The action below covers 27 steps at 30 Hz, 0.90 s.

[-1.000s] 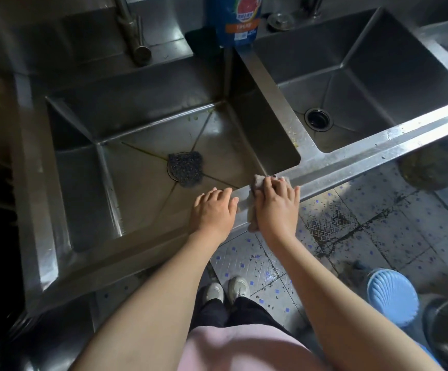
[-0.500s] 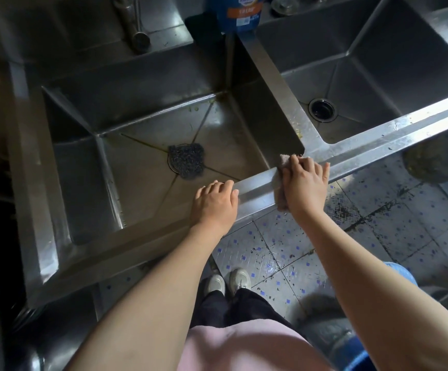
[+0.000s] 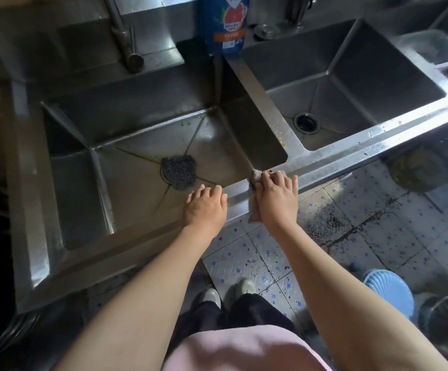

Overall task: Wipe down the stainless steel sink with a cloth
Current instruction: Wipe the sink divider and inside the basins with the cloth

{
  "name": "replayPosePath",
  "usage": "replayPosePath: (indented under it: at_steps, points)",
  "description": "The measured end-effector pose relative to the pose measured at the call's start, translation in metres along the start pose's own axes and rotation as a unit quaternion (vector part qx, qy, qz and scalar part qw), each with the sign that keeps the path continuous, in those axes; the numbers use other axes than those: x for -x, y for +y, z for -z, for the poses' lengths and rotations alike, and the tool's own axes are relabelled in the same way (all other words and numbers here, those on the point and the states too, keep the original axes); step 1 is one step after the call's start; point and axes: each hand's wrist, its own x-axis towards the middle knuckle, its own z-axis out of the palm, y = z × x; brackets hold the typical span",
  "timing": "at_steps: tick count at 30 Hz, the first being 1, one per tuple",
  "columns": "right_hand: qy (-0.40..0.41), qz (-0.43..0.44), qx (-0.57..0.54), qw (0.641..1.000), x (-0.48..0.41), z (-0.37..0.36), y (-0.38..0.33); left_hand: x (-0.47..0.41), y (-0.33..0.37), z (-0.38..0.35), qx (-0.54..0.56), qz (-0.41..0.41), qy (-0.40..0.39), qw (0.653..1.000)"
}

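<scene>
**Item 1.** Double-basin stainless steel sink (image 3: 351,159), front rim running from 8 o'clock to 2 o'clock. Specks of dirt show on the rim and on the divider toward 2 o'clock.

**Item 2.** Small grey-beige folded cloth (image 3: 256,174), on the front rim at the near right corner of the left basin, draped over the outer edge.

**Item 3.** Right hand (image 3: 276,199), flat on the cloth and pressing it down. Fingers nearly straight and slightly spread; thumb hidden. Half a second ago it was at the divider junction, and half a second before that further left. It has now come back toward 9 o'clock. Judged: a to-and-fro rub over one stretch, with most of the rim and both basins still to do.

**Item 4.** Left hand (image 3: 205,207), just beside the cloth at its 9 o'clock. Fingers together on the rim, holding nothing, unmoved; apparently bracing.

**Item 5.** Dark wire scouring pad (image 3: 179,171) over the left basin's drain.

**Item 6.** Blue detergent bottle (image 3: 224,22), at 12 o'clock behind the divider.
</scene>
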Motion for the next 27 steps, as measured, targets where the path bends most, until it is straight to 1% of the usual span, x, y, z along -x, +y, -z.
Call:
replayPosePath:
  at_steps: [3,6,12,15,20,24,27]
  points:
    - [-0.007,0.009,-0.004,1.0,-0.002,0.0,0.004,-0.001,0.001,0.001,-0.004,0.01,-0.012,1.0]
    - [-0.005,0.016,-0.024,1.0,-0.007,0.001,0.015,-0.006,0.005,0.0,0.015,0.017,-0.018,1.0]
    - [-0.017,0.047,-0.027,0.998,-0.038,0.011,0.056,-0.023,0.023,-0.007,0.04,0.049,-0.009,0.998]
    - [-0.024,0.074,-0.022,0.997,-0.055,0.018,0.078,-0.031,0.04,-0.007,0.037,0.069,0.001,0.997]
    - [-0.01,0.102,-0.055,0.993,-0.077,0.029,0.111,-0.051,0.087,-0.007,0.059,0.082,0.005,0.995]
    - [-0.006,0.119,-0.055,0.991,-0.08,0.031,0.118,-0.067,0.122,-0.011,0.078,0.071,0.009,0.994]
    - [0.004,0.134,-0.049,0.99,-0.077,0.03,0.118,-0.073,0.126,-0.014,0.063,0.075,0.013,0.995]
